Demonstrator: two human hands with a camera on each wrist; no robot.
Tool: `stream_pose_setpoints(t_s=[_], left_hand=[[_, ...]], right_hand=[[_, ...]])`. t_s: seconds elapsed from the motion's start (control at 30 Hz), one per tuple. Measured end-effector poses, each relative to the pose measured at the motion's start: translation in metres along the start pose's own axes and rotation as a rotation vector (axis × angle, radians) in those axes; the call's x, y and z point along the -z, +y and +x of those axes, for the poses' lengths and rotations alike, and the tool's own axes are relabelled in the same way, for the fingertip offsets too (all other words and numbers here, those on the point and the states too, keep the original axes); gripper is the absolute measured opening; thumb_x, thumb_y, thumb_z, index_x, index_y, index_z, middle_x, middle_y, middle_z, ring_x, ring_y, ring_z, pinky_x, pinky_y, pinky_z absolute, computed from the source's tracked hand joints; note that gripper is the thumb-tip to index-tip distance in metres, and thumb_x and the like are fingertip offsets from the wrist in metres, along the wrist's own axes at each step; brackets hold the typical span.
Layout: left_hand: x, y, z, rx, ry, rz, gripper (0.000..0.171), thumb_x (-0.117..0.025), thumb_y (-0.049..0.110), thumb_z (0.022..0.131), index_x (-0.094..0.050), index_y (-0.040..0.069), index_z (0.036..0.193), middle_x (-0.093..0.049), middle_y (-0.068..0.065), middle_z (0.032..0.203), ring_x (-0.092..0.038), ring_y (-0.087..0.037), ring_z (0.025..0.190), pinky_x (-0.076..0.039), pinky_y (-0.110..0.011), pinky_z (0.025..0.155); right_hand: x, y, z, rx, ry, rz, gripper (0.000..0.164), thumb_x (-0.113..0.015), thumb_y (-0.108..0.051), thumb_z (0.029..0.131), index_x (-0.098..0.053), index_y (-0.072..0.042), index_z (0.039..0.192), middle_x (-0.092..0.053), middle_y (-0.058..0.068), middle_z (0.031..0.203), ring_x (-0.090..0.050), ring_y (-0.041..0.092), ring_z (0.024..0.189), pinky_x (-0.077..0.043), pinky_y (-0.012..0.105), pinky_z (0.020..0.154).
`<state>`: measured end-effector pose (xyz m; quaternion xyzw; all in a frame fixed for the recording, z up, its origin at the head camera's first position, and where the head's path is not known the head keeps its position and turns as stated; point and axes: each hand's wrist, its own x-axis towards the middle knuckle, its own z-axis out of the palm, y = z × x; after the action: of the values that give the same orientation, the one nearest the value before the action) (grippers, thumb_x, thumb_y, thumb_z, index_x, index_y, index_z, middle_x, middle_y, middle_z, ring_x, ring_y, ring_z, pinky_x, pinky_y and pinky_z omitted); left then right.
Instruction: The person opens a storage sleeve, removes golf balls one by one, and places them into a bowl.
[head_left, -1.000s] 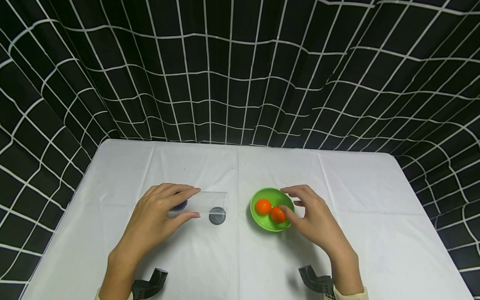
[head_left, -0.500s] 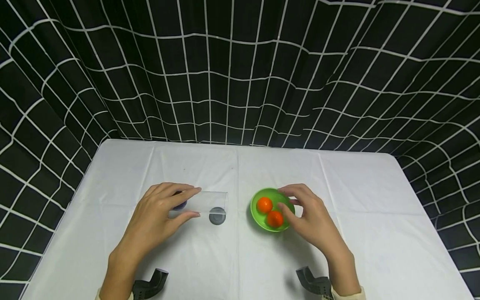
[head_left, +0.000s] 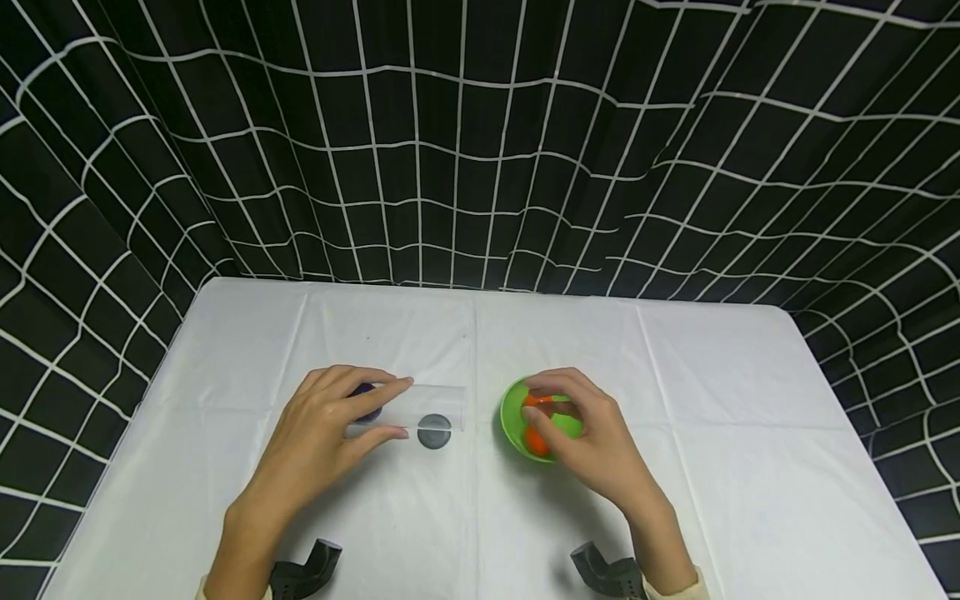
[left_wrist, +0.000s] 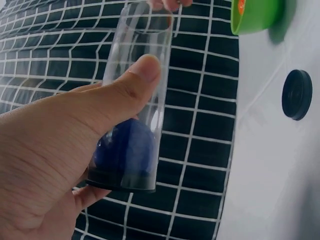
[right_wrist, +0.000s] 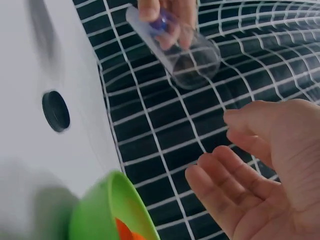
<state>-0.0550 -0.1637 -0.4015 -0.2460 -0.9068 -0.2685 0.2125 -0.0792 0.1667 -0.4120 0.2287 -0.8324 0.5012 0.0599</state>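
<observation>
My left hand (head_left: 322,421) grips a clear plastic tube (head_left: 448,402) lying sideways in the head view. Its open mouth points toward the right. Inside, a dark blue ball (left_wrist: 125,150) sits at the dark-capped end, close to the palm in the left wrist view. Over the green bowl (head_left: 510,427) hovers my right hand (head_left: 588,437), fingers loosely bent and nothing between them. Two orange balls (head_left: 537,442) are in the bowl, partly covered by that hand.
A round dark lid (head_left: 434,432) lies flat on the table between the tube and the bowl. White cloth covers the table (head_left: 750,467). Black fabric with a white grid (head_left: 480,150) surrounds its far edge and sides.
My right hand has moved left from the bowl's right rim to above its middle. The orange balls shifted in the bowl. My left hand and the tube have edged slightly right.
</observation>
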Motion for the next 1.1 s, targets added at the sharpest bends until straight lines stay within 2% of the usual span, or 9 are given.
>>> stream_pose_setpoints(t_s=[0.1,0.27,0.33,0.43,0.53,0.7,0.77,0.93,1.1], left_hand=[[-0.001,0.002,0.000,-0.010,-0.007,0.013,0.055,-0.091,0.036,0.080,-0.076,0.028,0.132,-0.076,0.003,0.119,-0.068,-0.020,0.114,-0.048,-0.043,0.105],[-0.001,0.004,0.000,-0.023,-0.007,0.029,0.055,-0.091,0.036,0.080,-0.076,0.028,0.132,-0.075,0.003,0.119,-0.068,-0.020,0.114,-0.047,-0.043,0.107],[-0.001,0.004,0.001,-0.031,-0.002,0.036,0.055,-0.091,0.036,0.080,-0.076,0.028,0.132,-0.075,0.003,0.119,-0.068,-0.020,0.113,-0.047,-0.043,0.107],[0.000,0.005,0.001,-0.039,0.007,0.050,0.054,-0.091,0.036,0.080,-0.076,0.027,0.131,-0.075,0.003,0.118,-0.067,-0.020,0.112,-0.047,-0.043,0.106],[0.000,0.005,0.001,-0.044,0.012,0.060,0.053,-0.091,0.035,0.080,-0.077,0.027,0.131,-0.075,0.002,0.118,-0.067,-0.021,0.112,-0.047,-0.043,0.106],[0.001,0.005,0.001,-0.042,0.010,0.064,0.053,-0.090,0.035,0.080,-0.076,0.028,0.131,-0.075,0.002,0.118,-0.067,-0.021,0.112,-0.047,-0.043,0.105],[0.001,0.005,0.001,-0.039,0.008,0.066,0.053,-0.090,0.036,0.080,-0.077,0.028,0.131,-0.075,0.002,0.119,-0.067,-0.021,0.112,-0.047,-0.043,0.106],[0.002,0.005,0.002,-0.024,-0.007,0.072,0.051,-0.089,0.038,0.081,-0.077,0.028,0.129,-0.076,0.001,0.119,-0.068,-0.022,0.113,-0.047,-0.044,0.107],[0.002,0.005,0.002,-0.011,-0.015,0.080,0.052,-0.090,0.038,0.080,-0.077,0.028,0.129,-0.076,0.001,0.120,-0.068,-0.022,0.114,-0.047,-0.044,0.106]], right_hand=[[-0.007,-0.002,0.000,-0.002,-0.019,0.053,0.030,-0.076,-0.001,0.095,-0.072,-0.009,0.124,-0.072,0.013,0.119,-0.074,0.022,0.105,-0.064,0.025,0.093],[-0.021,-0.004,0.001,0.003,-0.028,0.158,0.033,-0.075,0.001,0.095,-0.071,-0.009,0.126,-0.070,0.010,0.119,-0.073,0.014,0.106,-0.065,0.028,0.093],[-0.027,-0.004,0.001,0.004,-0.035,0.234,0.033,-0.074,0.004,0.094,-0.069,-0.002,0.127,-0.068,0.009,0.122,-0.072,0.010,0.110,-0.065,0.029,0.093],[-0.037,-0.007,0.001,-0.004,-0.047,0.362,0.035,-0.072,0.010,0.094,-0.064,0.009,0.128,-0.063,0.018,0.127,-0.071,0.008,0.117,-0.064,0.028,0.094],[-0.046,-0.009,0.001,-0.040,-0.057,0.445,0.038,-0.071,0.011,0.094,-0.061,0.011,0.130,-0.061,0.024,0.130,-0.070,0.008,0.120,-0.063,0.025,0.095],[-0.055,-0.012,0.001,-0.131,-0.059,0.478,0.039,-0.073,0.005,0.095,-0.064,0.002,0.133,-0.065,0.016,0.130,-0.072,0.015,0.117,-0.063,0.022,0.092],[-0.057,-0.012,0.001,-0.152,-0.058,0.482,0.039,-0.074,0.003,0.095,-0.063,0.002,0.133,-0.066,0.015,0.130,-0.072,0.017,0.117,-0.063,0.021,0.091],[-0.059,-0.014,0.002,-0.173,-0.065,0.491,0.041,-0.074,0.002,0.095,-0.062,0.006,0.134,-0.066,0.022,0.131,-0.072,0.018,0.116,-0.063,0.020,0.090],[-0.060,-0.013,0.002,-0.187,-0.075,0.486,0.040,-0.074,0.000,0.096,-0.063,0.003,0.135,-0.067,0.023,0.131,-0.072,0.021,0.116,-0.062,0.020,0.089]])
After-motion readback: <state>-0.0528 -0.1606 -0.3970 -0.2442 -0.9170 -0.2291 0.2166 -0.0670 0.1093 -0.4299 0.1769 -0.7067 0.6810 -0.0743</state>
